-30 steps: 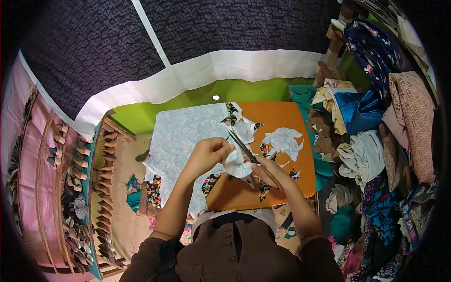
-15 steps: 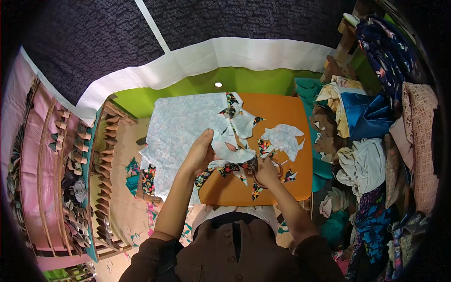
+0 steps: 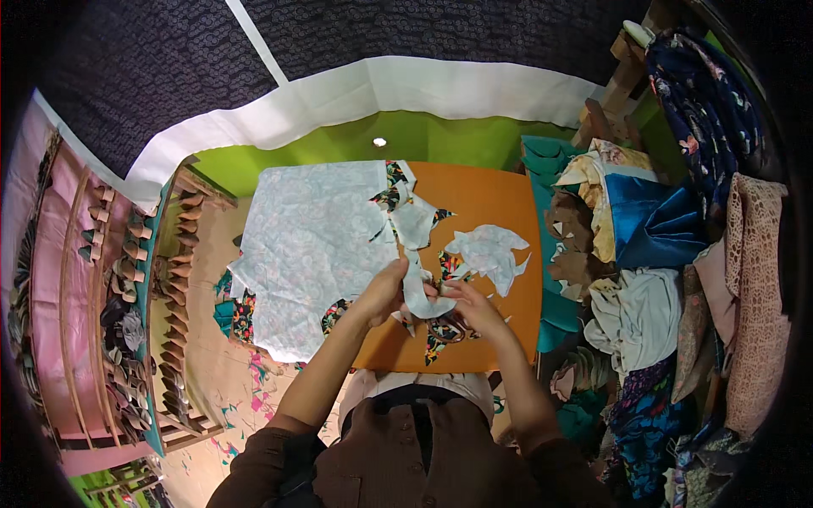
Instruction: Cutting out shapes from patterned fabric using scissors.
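Note:
A large sheet of patterned fabric point(image 3: 313, 229), pale underside up, covers the left half of an orange table point(image 3: 487, 190). At its right edge my left hand point(image 3: 381, 296) is closed, thumb on top, on a curved pale cut piece of fabric point(image 3: 417, 292). From the right, my right hand point(image 3: 476, 306) meets the same piece with its fingertips drawn together on its edge. Scissors point(image 3: 449, 328) with brown handles show partly below my right hand; whether a finger is still in a loop is hidden. Dark floral scraps point(image 3: 434, 349) lie around them.
A crumpled pile of pale cut pieces point(image 3: 491, 254) lies on the table's right side. Heaps of folded cloth point(image 3: 635, 313) stand at the right. On the left are racks of shoe-shaped pieces point(image 3: 174, 305). Small scraps litter the floor point(image 3: 254, 381).
My right hand has loosened from the scissors' handles and moved left to the cut piece. The scissors have dropped lower. My left hand now holds the curved strip, and the view has shifted slightly.

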